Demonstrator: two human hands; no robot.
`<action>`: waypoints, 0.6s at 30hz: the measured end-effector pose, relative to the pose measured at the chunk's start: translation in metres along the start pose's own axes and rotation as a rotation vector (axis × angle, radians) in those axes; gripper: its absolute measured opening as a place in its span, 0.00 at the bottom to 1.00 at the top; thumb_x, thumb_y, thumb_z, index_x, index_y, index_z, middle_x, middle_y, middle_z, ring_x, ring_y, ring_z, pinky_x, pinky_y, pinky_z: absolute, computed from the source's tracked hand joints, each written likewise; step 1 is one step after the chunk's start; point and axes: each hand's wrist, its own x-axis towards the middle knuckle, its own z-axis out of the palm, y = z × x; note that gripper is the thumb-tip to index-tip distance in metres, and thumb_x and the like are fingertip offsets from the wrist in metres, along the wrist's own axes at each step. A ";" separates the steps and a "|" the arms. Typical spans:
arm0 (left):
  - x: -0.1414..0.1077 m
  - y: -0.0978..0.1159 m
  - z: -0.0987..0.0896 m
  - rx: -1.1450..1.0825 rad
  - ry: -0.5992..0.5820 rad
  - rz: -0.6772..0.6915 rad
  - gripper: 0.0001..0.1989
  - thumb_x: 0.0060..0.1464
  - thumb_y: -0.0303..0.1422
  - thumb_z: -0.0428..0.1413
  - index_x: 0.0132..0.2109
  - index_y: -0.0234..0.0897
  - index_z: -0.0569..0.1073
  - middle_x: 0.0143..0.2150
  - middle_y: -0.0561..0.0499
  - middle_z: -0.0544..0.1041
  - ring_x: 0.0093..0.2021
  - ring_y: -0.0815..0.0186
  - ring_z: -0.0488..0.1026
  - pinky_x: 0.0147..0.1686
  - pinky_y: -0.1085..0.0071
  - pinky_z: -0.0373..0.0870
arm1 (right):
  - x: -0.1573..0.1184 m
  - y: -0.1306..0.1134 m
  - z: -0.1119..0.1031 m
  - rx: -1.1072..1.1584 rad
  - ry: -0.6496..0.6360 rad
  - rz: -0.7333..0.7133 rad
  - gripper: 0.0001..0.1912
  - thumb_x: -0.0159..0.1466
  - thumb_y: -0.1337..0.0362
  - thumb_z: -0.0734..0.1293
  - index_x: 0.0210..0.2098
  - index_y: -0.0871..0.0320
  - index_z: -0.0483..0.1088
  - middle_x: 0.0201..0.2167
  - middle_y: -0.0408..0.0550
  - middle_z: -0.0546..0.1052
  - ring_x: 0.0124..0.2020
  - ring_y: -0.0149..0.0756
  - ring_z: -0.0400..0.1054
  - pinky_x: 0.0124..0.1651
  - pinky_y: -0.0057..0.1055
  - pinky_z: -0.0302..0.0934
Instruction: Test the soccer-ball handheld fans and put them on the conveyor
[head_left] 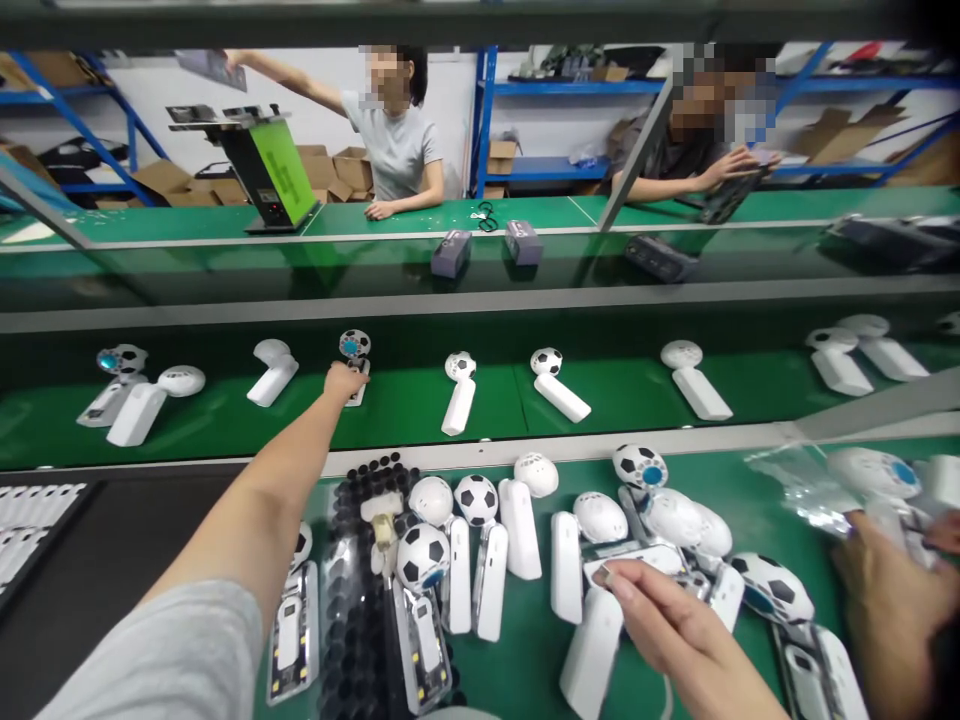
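My left hand (346, 380) is stretched out over the green belt (397, 400), its fingers closed on a white device with a football-patterned head (355, 345). Near the right of the bench, my right hand (660, 615) has its thumb and forefinger pressed together; what they pinch is too small to name. Just below those fingertips lies a white housing (592, 655). Several white devices lie around it, some with football heads (477, 499). An opened device (424, 640) showing its inside rests on a sheet of black round pads (349, 580).
Another person's hands (881, 600) work at the right edge beside a clear plastic bag (806, 485). A metal rail (480, 450) separates bench and belt. A black mat (112, 560) lies left. Two people sit across, behind a green machine (281, 170) and small boxes (451, 254).
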 end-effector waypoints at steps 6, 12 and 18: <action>-0.048 0.019 0.012 -0.257 -0.301 -0.083 0.08 0.41 0.24 0.58 0.31 0.31 0.66 0.24 0.53 0.68 0.25 0.69 0.67 0.30 0.68 0.65 | -0.010 -0.007 -0.002 0.021 -0.058 -0.063 0.17 0.58 0.48 0.60 0.34 0.55 0.66 0.20 0.40 0.60 0.22 0.31 0.54 0.24 0.27 0.49; -0.174 0.043 0.027 -0.676 -0.761 -0.007 0.14 0.41 0.30 0.61 0.38 0.35 0.69 0.31 0.52 0.73 0.28 0.70 0.70 0.30 0.73 0.68 | -0.020 -0.013 0.004 0.061 -0.138 -0.174 0.13 0.62 0.53 0.58 0.35 0.57 0.62 0.23 0.42 0.69 0.20 0.28 0.53 0.23 0.26 0.48; -0.278 0.042 0.036 -0.689 -1.042 -0.156 0.12 0.43 0.31 0.62 0.35 0.33 0.70 0.26 0.53 0.73 0.23 0.70 0.70 0.25 0.74 0.68 | -0.028 -0.023 0.015 0.164 -0.173 -0.283 0.08 0.64 0.59 0.58 0.33 0.57 0.61 0.22 0.40 0.71 0.18 0.25 0.53 0.23 0.24 0.48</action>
